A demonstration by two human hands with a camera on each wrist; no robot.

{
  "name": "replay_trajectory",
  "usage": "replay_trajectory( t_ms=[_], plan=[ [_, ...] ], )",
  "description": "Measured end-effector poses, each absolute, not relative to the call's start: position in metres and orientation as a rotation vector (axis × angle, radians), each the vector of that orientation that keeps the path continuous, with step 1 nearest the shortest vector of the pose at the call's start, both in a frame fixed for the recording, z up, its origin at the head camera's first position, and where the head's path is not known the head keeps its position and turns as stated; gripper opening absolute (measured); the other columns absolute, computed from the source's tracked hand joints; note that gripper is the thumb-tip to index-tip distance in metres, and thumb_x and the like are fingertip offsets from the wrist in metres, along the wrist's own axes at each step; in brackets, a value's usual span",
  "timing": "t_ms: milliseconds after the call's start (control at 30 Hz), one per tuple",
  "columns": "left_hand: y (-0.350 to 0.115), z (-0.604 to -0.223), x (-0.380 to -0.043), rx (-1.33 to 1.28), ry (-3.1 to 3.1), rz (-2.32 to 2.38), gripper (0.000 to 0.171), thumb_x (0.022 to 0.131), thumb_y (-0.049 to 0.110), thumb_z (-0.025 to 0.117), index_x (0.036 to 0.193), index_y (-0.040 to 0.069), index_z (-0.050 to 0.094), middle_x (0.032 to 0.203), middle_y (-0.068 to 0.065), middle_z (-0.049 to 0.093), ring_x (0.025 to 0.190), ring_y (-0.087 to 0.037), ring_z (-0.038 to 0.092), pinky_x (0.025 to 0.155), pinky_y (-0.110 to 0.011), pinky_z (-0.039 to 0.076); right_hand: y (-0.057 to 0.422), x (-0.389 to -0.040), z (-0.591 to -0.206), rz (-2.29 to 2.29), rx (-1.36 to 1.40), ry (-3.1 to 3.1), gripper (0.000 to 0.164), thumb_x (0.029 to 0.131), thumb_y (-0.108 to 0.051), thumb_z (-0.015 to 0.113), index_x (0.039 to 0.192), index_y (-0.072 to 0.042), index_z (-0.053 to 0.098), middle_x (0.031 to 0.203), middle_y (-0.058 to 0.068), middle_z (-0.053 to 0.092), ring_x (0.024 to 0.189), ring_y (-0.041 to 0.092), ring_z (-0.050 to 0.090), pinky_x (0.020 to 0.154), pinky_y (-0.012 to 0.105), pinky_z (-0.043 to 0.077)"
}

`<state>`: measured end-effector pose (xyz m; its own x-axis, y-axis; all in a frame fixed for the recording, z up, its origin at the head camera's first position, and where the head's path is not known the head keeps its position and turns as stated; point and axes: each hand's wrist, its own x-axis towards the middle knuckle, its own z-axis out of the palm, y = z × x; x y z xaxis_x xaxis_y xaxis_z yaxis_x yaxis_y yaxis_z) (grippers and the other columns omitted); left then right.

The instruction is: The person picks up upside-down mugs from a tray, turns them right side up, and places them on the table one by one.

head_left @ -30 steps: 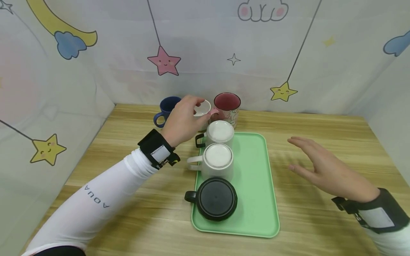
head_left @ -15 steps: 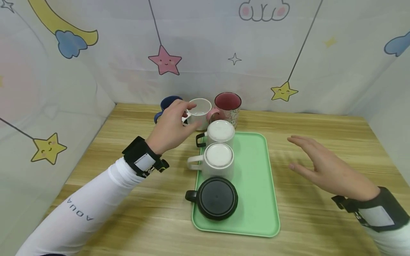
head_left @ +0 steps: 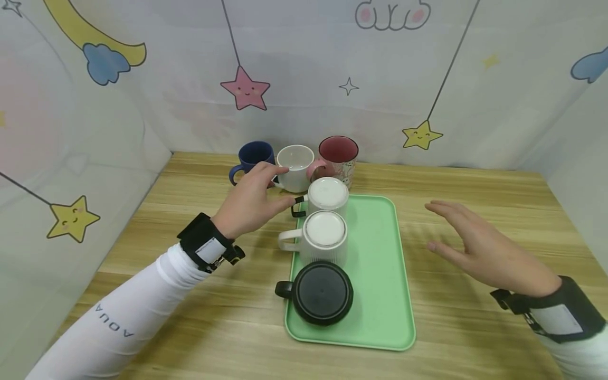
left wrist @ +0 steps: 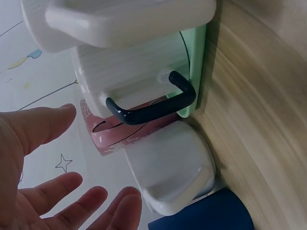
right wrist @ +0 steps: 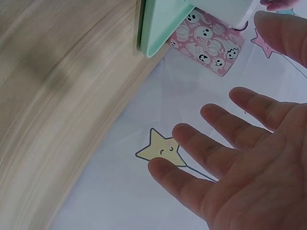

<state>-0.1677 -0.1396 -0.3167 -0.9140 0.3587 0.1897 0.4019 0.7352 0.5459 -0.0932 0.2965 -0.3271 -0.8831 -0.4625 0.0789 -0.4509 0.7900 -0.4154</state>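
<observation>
My left hand [head_left: 249,203] hovers left of the mugs with its fingers apart, holding nothing. Its fingertips overlap the upright white mug [head_left: 296,177] in the head view. The thumb tip is close to the dark handle of an overturned white mug [head_left: 329,194]. That mug stands on a green tray [head_left: 380,264], in a row with an overturned ribbed white mug [head_left: 325,237] and an overturned black mug [head_left: 322,293]. To the right of the tray, my right hand [head_left: 489,253] is held in the air, fingers extended and palm bare in its wrist view.
Upright along the back wall stand a blue mug [head_left: 256,154] and a pink mug [head_left: 338,153] with a ghost pattern, either side of the upright white one. Handles of the overturned mugs stick out past the tray's left edge. A printed cloth wall [head_left: 304,63] encloses the wooden table [head_left: 475,338].
My left hand has drawn back left and toward me from over the upright white mug, uncovering it and the blue mug. My right hand has stayed nearly still.
</observation>
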Motion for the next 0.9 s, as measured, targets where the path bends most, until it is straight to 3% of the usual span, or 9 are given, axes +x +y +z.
replay_trajectory(
  t_ms=[233,433,600,900],
  plan=[
    [-0.134,-0.328,-0.17,-0.653,-2.896,-0.935,0.064,0.093,0.024,0.086,0.147,0.002,0.059,0.13,-0.014,0.061,0.102,-0.032,0.065,0.081,-0.038,0.057,0.296,-0.095,-0.33,-0.687,-0.769,2.934,0.074,0.103,-0.029,0.075,0.162,-0.004,0.037,0.161,0.022,0.042,0.146,0.046,0.04,0.109,0.07,0.041],
    [-0.126,-0.336,-0.175,-0.7,-2.904,-0.943,0.058,0.093,0.023,0.086,0.141,0.0,0.063,0.127,-0.015,0.065,0.088,-0.025,0.064,0.073,-0.036,0.055,0.297,-0.095,-0.332,-0.701,-0.764,2.925,0.074,0.103,-0.028,0.074,0.161,-0.003,0.037,0.161,0.024,0.041,0.146,0.048,0.04,0.109,0.07,0.04],
    [-0.119,-0.339,-0.178,-0.743,-2.913,-0.953,0.045,0.094,0.02,0.084,0.132,0.0,0.068,0.127,-0.014,0.069,0.084,-0.021,0.064,0.073,-0.034,0.056,0.296,-0.094,-0.332,-0.703,-0.726,2.922,0.072,0.103,-0.029,0.074,0.162,-0.004,0.038,0.162,0.02,0.041,0.149,0.044,0.038,0.112,0.069,0.038],
    [-0.112,-0.342,-0.179,-0.749,-2.918,-0.945,0.025,0.098,0.015,0.079,0.119,0.003,0.077,0.11,-0.007,0.077,0.082,-0.018,0.066,0.072,-0.032,0.057,0.298,-0.095,-0.339,-0.676,-0.844,2.953,0.076,0.1,-0.026,0.078,0.162,-0.006,0.039,0.162,0.026,0.038,0.144,0.052,0.04,0.105,0.073,0.042]
  ],
)
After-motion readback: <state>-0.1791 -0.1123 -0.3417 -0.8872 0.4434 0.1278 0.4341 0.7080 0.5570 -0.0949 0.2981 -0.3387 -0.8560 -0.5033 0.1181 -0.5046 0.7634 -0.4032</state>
